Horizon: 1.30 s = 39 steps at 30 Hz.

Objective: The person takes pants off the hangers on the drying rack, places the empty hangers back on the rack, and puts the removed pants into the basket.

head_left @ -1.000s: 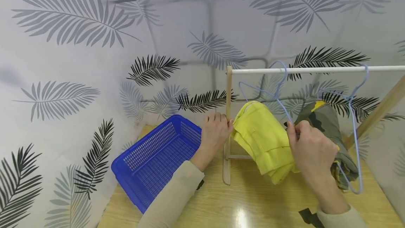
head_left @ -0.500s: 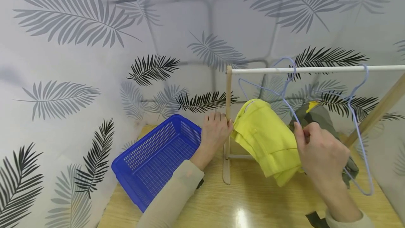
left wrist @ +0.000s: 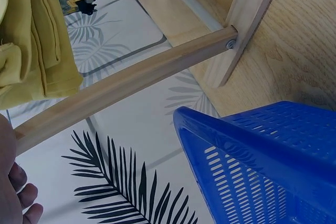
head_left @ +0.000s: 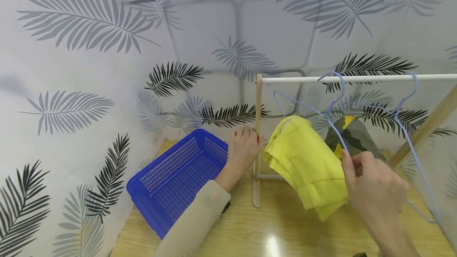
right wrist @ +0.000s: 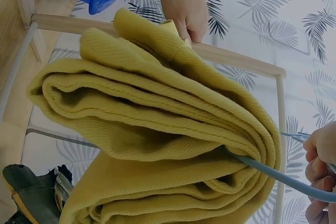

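Observation:
A light-blue clothes hanger (head_left: 330, 114) hangs by its hook on the white rod (head_left: 292, 79) of a clothes rack. Thick yellow trousers (head_left: 308, 165) lie folded over its lower bar, their layers showing in the right wrist view. My right hand (head_left: 376, 183) pinches the right shoulder of this hanger between thumb and fingers. My left hand (head_left: 242, 150) grips the rack's left wooden post (head_left: 258, 102); in the left wrist view its curled fingertips show beside the post (left wrist: 131, 82).
Right of the yellow trousers hangs a second blue hanger (head_left: 407, 130) with a folded camouflage garment (head_left: 357, 134), partly hidden behind my right hand. A blue perforated basket (head_left: 143, 185) stands left of the rack on the wooden table (head_left: 246, 233). A leaf-patterned wall is close behind.
My right hand has moved right, sliding the hanger with the yellow trousers along the rod. The second hanger's lower end has swung right. The left hand stays on the post.

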Each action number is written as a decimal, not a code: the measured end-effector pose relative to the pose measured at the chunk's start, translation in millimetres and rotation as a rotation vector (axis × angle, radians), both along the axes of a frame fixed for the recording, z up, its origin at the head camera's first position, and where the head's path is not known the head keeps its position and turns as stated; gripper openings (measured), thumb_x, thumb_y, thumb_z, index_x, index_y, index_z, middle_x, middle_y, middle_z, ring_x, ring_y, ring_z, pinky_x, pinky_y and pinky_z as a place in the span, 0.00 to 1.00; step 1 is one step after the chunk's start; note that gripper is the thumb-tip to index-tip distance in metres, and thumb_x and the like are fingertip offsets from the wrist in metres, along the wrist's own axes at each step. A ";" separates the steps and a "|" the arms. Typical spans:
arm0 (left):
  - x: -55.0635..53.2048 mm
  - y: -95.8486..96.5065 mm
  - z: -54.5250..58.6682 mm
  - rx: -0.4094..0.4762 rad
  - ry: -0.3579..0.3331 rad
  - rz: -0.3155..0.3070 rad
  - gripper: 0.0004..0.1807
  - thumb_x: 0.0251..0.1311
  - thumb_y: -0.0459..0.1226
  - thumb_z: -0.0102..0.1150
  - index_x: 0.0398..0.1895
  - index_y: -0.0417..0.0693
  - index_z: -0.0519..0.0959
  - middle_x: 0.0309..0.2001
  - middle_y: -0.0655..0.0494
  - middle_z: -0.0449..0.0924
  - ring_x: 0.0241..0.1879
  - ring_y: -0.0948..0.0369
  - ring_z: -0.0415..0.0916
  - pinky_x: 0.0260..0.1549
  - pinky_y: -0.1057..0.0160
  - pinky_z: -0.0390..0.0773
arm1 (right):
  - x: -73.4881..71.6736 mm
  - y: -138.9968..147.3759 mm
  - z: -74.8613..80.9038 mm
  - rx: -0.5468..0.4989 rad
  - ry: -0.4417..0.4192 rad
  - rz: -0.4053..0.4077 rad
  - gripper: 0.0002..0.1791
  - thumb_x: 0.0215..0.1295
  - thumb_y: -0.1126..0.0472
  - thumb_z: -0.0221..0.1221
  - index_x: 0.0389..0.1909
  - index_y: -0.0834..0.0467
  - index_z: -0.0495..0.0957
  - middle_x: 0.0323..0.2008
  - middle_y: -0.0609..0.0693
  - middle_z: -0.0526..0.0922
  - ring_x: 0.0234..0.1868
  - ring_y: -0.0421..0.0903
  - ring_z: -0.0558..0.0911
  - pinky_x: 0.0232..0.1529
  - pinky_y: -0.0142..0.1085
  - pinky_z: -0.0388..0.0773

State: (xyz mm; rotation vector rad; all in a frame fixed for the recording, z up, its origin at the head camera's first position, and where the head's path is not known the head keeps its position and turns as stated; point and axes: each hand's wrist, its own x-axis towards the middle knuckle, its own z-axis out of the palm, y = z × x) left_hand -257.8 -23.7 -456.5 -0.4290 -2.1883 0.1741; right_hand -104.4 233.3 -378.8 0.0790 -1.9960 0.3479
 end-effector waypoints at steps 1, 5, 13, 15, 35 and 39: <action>0.1 0.1 0.2 -0.002 -0.002 0.002 0.19 0.72 0.51 0.58 0.25 0.53 0.79 0.26 0.60 0.81 0.31 0.60 0.77 0.33 0.63 0.74 | 0.9 -0.1 -1.0 0.000 0.007 0.001 0.33 0.78 0.41 0.51 0.23 0.65 0.79 0.13 0.59 0.80 0.08 0.55 0.69 0.13 0.32 0.45; 0.4 0.2 1.4 0.002 -0.016 -0.001 0.19 0.73 0.51 0.57 0.25 0.52 0.79 0.27 0.59 0.81 0.32 0.60 0.77 0.34 0.63 0.74 | 5.4 -0.4 -4.7 0.005 0.019 0.006 0.34 0.78 0.40 0.51 0.21 0.65 0.78 0.11 0.58 0.78 0.08 0.54 0.68 0.11 0.31 0.46; 1.6 -0.1 3.4 -0.010 -0.010 0.004 0.20 0.73 0.51 0.56 0.24 0.53 0.78 0.26 0.60 0.81 0.31 0.60 0.77 0.34 0.63 0.74 | 14.5 -3.0 -15.6 0.019 0.031 0.010 0.35 0.79 0.41 0.52 0.18 0.65 0.76 0.10 0.57 0.77 0.06 0.52 0.66 0.10 0.28 0.42; 2.0 -0.4 3.8 -0.013 -0.001 0.008 0.20 0.73 0.52 0.56 0.24 0.53 0.78 0.26 0.60 0.81 0.32 0.60 0.77 0.34 0.63 0.74 | 16.6 -4.1 -18.9 0.018 0.032 0.012 0.35 0.79 0.41 0.52 0.18 0.65 0.76 0.10 0.57 0.77 0.06 0.52 0.66 0.10 0.28 0.42; 8.3 -1.2 10.6 0.053 -0.127 -0.020 0.20 0.75 0.52 0.55 0.27 0.52 0.81 0.28 0.58 0.83 0.30 0.58 0.78 0.33 0.62 0.76 | 29.0 -7.4 -44.3 -0.051 -0.015 -0.004 0.39 0.80 0.36 0.49 0.18 0.63 0.76 0.10 0.55 0.76 0.07 0.51 0.65 0.10 0.29 0.46; 12.4 -1.2 13.1 0.086 -0.168 -0.024 0.20 0.74 0.53 0.56 0.28 0.51 0.83 0.29 0.56 0.85 0.31 0.57 0.80 0.35 0.60 0.79 | 30.9 -7.0 -46.4 -0.072 -0.029 0.013 0.39 0.80 0.35 0.49 0.18 0.64 0.76 0.10 0.56 0.76 0.07 0.52 0.65 0.10 0.28 0.46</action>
